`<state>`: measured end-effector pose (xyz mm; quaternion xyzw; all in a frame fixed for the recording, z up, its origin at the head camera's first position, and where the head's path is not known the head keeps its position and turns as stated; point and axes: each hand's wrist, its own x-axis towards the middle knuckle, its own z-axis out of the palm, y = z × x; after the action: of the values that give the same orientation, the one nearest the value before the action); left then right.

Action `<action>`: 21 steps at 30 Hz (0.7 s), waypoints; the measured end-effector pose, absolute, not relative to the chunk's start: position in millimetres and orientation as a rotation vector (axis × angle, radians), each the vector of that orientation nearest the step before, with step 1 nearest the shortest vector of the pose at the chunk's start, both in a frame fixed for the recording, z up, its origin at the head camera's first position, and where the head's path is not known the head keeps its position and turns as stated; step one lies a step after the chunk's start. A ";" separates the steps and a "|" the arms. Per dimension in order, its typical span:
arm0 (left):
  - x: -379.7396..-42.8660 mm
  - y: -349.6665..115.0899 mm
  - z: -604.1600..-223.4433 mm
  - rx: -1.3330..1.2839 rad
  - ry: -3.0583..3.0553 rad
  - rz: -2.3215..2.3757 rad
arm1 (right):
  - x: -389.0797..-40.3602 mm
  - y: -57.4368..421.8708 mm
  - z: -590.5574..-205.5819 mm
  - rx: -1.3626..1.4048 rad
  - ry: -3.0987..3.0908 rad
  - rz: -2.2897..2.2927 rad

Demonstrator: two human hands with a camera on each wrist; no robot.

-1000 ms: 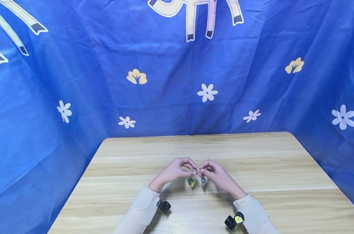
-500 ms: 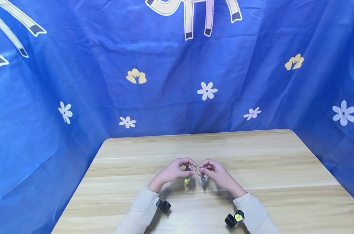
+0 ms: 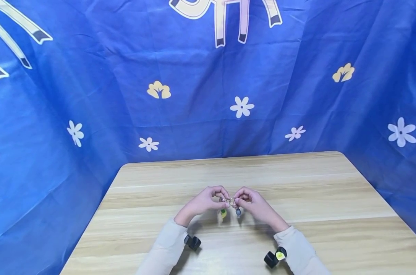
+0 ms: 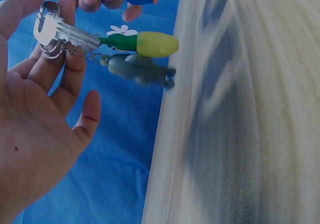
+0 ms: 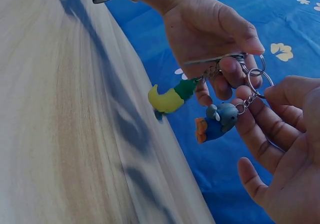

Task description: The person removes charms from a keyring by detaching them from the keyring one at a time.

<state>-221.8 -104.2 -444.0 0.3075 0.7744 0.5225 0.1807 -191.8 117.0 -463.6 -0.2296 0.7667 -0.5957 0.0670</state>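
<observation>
My left hand [image 3: 208, 200] pinches a metal key ring [image 5: 263, 64]. From it hang a silver key [image 4: 75, 37], a green-and-yellow charm [image 4: 155, 44] and a grey figure charm [image 4: 137, 68] on short chains. Close beside it, my right hand [image 3: 252, 204] pinches another split ring [image 5: 259, 87] between thumb and finger. A grey-headed figure charm [image 5: 218, 123] with a blue body and orange feet dangles from that ring. In the right wrist view the two rings overlap; whether they are linked I cannot tell. Both hands are raised above the table.
The pale wooden table [image 3: 152, 225] lies below both hands. A blue printed curtain [image 3: 194, 130] stands behind its far edge and at both sides. Black wrist cameras [image 3: 193, 241] are strapped to the sleeves.
The charms under my left hand have swung and turned, moving left and then slightly back right. The rings between my fingertips have shifted a little. Both hands stay nearly in place.
</observation>
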 end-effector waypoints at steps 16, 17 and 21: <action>-223.5 -102.5 -444.7 0.897 2.099 1.475 | -191.2 119.4 -462.8 -0.643 2.330 -1.790; -223.6 -102.8 -444.7 0.896 2.097 1.471 | -191.8 119.5 -462.9 -0.639 2.334 -1.785; -224.3 -103.3 -445.5 0.896 2.084 1.431 | -193.5 119.9 -464.2 -0.624 2.337 -1.776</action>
<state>-224.3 -103.3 -445.5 0.3254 0.7565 0.5195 0.2279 -193.5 119.9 -464.2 -0.2074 0.7768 -0.5905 0.0704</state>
